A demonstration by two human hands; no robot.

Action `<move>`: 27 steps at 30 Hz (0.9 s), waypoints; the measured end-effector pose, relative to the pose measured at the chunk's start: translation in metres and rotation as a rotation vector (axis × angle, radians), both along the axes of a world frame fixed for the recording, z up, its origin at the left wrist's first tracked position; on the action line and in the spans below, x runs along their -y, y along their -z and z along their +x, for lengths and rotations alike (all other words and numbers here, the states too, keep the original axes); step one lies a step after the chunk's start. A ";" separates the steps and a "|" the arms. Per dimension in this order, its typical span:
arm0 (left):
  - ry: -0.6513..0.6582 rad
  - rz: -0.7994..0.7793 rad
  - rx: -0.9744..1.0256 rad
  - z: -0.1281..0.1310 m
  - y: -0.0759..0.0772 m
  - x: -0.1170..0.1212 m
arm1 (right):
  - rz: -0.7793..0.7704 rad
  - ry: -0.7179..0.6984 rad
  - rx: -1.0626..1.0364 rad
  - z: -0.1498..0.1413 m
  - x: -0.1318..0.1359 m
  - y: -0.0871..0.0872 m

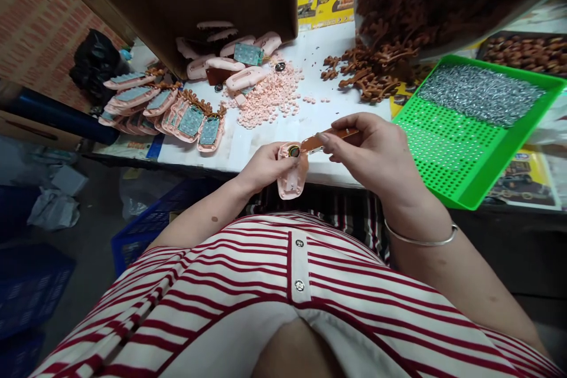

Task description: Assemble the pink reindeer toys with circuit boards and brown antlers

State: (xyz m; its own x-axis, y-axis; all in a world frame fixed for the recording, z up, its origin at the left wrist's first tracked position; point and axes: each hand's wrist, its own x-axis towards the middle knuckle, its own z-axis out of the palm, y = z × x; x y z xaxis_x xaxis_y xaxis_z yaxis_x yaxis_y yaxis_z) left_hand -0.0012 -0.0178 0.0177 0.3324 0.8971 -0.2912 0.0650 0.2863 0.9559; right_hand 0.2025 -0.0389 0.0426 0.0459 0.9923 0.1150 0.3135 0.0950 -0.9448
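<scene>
My left hand (266, 166) grips a pink plastic shell (291, 184) just past the table's front edge, its hollow inside facing up. A small round dark speaker-like part (293, 151) with thin wires sits at the shell's top end, by my left thumb. Between the thumb and fingers of my right hand (367, 144) is a flat brown circuit board (325, 139), held slantwise. The board's left end is close to the shell's upper right; whether they touch, I cannot tell.
Half-assembled pink shells with boards (190, 121) lie at the left. Behind are small pink pieces (270, 97) and a cardboard box (190, 0). Brown antler-like parts (372, 77) spill from a tub. On the right, a green tray (469, 192) holds screws (478, 94).
</scene>
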 end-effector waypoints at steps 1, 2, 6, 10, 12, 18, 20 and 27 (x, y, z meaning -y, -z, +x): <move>-0.006 0.024 -0.018 0.001 -0.001 0.000 | -0.015 -0.001 0.005 0.000 0.000 -0.002; 0.002 0.041 -0.032 0.002 -0.002 0.000 | -0.031 0.005 0.012 -0.001 0.000 -0.005; 0.113 0.082 -0.065 0.002 -0.006 0.001 | -0.020 -0.007 0.048 -0.006 -0.002 -0.014; 0.124 0.055 -0.049 -0.001 -0.005 0.001 | 0.059 -0.074 0.086 -0.013 -0.007 -0.015; 0.122 0.022 -0.005 -0.003 -0.004 0.001 | 0.086 -0.123 0.074 -0.014 -0.010 -0.012; 0.070 -0.127 0.110 -0.005 -0.007 0.001 | 0.186 -0.214 0.165 -0.007 -0.013 -0.008; 0.070 -0.154 0.134 -0.006 -0.007 0.000 | 0.201 -0.203 0.237 -0.004 -0.013 -0.010; 0.161 -0.122 0.162 -0.006 -0.002 0.003 | 0.282 -0.120 0.609 -0.001 -0.010 -0.021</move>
